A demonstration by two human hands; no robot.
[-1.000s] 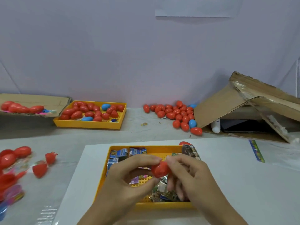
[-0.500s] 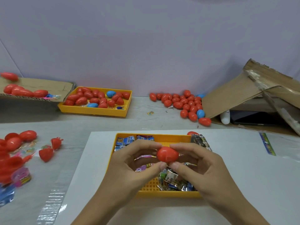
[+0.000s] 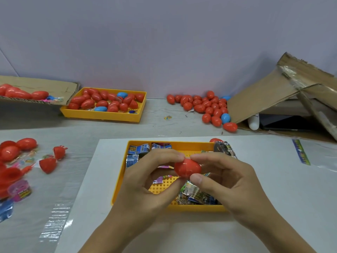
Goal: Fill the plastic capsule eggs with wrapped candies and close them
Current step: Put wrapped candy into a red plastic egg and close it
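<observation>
Broadly, one grey table [image 3: 164, 125] carries everything, with one white sheet [image 3: 273, 207] over its near part and open sheet surface left and right of the two hands. One torn cardboard box [image 3: 284, 95] lies tipped at the far right, and one flat cardboard piece [image 3: 45, 86] at the far left edge holds a few red eggs. Two yellow trays are in sight: the far tray [image 3: 102, 116] holds about twenty eggs, two of them blue; the near tray [image 3: 118, 185] on the sheet holds wrapped candies [image 3: 196, 194], too jumbled to count. A loose pile of eggs [image 3: 206, 106] against the wall numbers roughly twenty-five, two blue. Open red halves [image 3: 47, 165] and more eggs lie at the left edge. Above the near tray, the left hand [image 3: 145, 183] and right hand [image 3: 231, 181] pinch one red capsule egg [image 3: 187, 168] between thumbs and forefingers, its halves joined. Compared with half a second ago, the egg sits in much the same spot, fingertips closer together over its top.
</observation>
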